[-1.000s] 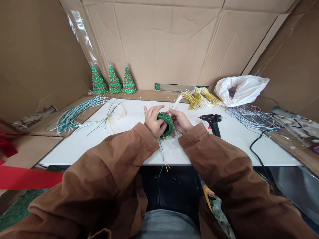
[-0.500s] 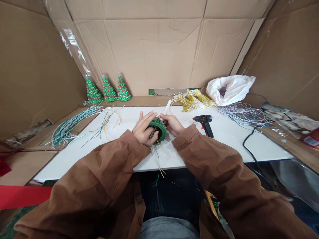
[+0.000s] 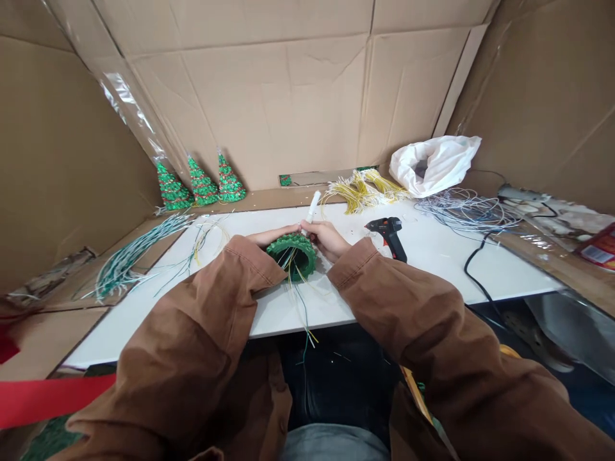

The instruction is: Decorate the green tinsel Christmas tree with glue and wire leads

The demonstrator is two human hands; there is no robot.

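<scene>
A green glittery cone (image 3: 293,251) lies on its side on the white table (image 3: 432,262), its open base facing me with green, yellow and white wires (image 3: 300,301) trailing out over the table's front edge. My left hand (image 3: 271,235) reaches behind the cone, mostly hidden by my brown sleeve and the cone. My right hand (image 3: 327,235) is closed on a white stick (image 3: 312,208) that points up and away, right beside the cone's far end.
Three finished green cone trees (image 3: 202,182) stand at the back left. A bundle of green-white wires (image 3: 129,259) lies left. Yellow wires (image 3: 360,189), a white plastic bag (image 3: 432,163), grey wires (image 3: 461,211) and a black glue gun (image 3: 389,234) with its cord are at the right. Cardboard walls surround the table.
The cone has turned so that its open base faces me. My left hand slid from on top of the cone to behind it. The view tilted down.
</scene>
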